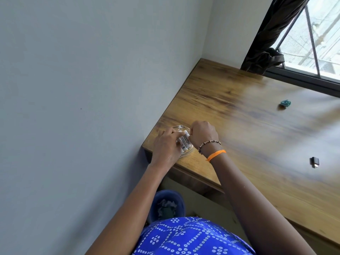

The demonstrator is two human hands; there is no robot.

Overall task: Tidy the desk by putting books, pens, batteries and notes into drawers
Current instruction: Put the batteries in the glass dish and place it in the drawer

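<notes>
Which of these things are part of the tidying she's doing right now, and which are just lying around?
In the job:
batteries
glass dish holding them
left hand
right hand

Lying about:
crumpled teal paper
small black adapter
blue bin under the desk

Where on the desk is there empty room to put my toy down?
Bare wood between the hands' corner and the crumpled teal paper, and between that and the black adapter. Crowded: left corner, where both hands work at the glass dish of batteries.

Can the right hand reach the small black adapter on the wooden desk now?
Probably yes: bare wooden desk lies between the right hand and the small black adapter, but that hand is busy at the white batteries.
</notes>
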